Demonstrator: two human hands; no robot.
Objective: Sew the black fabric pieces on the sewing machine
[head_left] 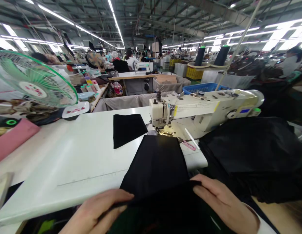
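Watching remotely, I have the left hand [99, 208] and right hand [219, 203] each with its grip pinching the black cloth [160, 162], lower centre of the frame, partly over the white worktop [80, 152]; the sewing machine [190, 109] stands just above, a smaller black piece [128, 129] upper left of it.

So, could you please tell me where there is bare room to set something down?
The widest bare patch is the white table between the small black cloth, the fan and the left hand. It is crowded right of the held cloth: scissors, a white stick, then the black pile.
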